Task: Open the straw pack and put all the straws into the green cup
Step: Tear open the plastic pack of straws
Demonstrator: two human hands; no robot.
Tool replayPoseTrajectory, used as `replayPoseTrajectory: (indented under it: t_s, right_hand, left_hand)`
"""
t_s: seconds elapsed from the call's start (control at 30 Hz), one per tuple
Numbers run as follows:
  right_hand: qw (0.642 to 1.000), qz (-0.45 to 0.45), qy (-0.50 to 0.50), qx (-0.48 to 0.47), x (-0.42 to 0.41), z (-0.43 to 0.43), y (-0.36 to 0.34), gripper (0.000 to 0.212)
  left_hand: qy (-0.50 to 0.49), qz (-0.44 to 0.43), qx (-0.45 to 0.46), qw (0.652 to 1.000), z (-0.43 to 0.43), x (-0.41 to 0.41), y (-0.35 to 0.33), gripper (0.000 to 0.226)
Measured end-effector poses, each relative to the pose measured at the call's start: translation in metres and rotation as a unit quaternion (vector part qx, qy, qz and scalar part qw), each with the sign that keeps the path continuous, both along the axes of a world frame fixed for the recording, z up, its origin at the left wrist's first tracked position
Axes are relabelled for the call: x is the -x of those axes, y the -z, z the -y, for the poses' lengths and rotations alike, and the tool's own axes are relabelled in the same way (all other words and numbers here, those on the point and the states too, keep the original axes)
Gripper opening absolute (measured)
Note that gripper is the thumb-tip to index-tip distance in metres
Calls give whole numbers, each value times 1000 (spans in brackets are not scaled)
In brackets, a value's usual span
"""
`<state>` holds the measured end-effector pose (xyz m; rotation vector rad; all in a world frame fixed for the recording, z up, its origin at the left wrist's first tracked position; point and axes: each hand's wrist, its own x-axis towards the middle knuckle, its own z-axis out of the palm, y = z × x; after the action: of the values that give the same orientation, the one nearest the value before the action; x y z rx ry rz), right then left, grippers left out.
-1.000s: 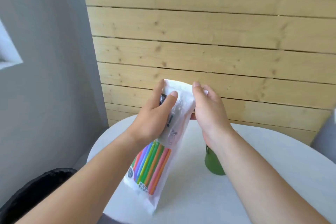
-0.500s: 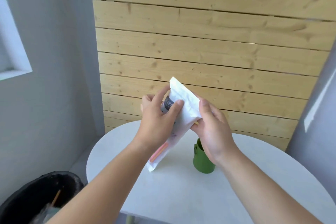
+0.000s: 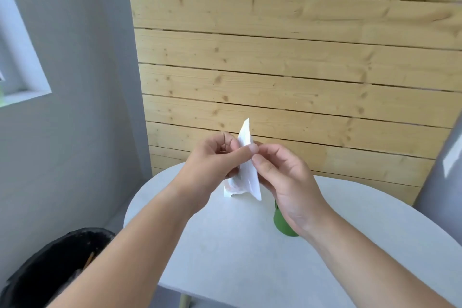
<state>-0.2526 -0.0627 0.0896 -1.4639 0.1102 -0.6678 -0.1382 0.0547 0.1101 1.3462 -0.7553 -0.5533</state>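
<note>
The person holds the straw pack (image 3: 246, 177) up in the air over the round white desk (image 3: 225, 252), with both hands on it. The pack is turned nearly edge-on, so only its white paper side shows. One pointed corner sticks up above the fingers and the crumpled lower end hangs below them; the straws inside cannot be seen.

The left hand (image 3: 212, 161) has its grip closed on the pack, thumb stretched along the near face and fingers curled behind. The right hand (image 3: 287, 182) pinches the same pack from the other side, its thumb tip meeting the left thumb tip near the pack's upper part. The pack touches nothing but the two hands.

The green cup (image 3: 281, 225) stands upright on the desk, below and just behind the right wrist, which covers most of it; its mouth is hidden.

Beyond the desk runs a wall of pale wooden planks (image 3: 287, 70), with a grey wall (image 3: 82, 107) to the left. A black bin (image 3: 50, 272) sits on the floor by the desk's left edge.
</note>
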Motion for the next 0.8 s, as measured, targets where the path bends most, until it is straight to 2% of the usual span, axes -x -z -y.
replayPoseTrajectory:
  t_s: [0.23, 0.6, 0.7, 0.8]
  right_hand:
    - [1000, -7, 0, 1, 2, -3, 4, 10]
    - [998, -22, 41, -30, -1, -4, 9, 12]
    - [998, -20, 35, -52, -1, -5, 14, 3]
    - [997, -18, 22, -72, -2, -7, 16, 14]
  left_hand:
    - [28, 14, -22, 999, -9, -1, 0, 17]
    - [6, 30, -22, 999, -7, 5, 6, 13]
    - [1, 28, -32, 999, -6, 7, 8, 17]
    - [3, 19, -36, 999, -6, 4, 9, 18]
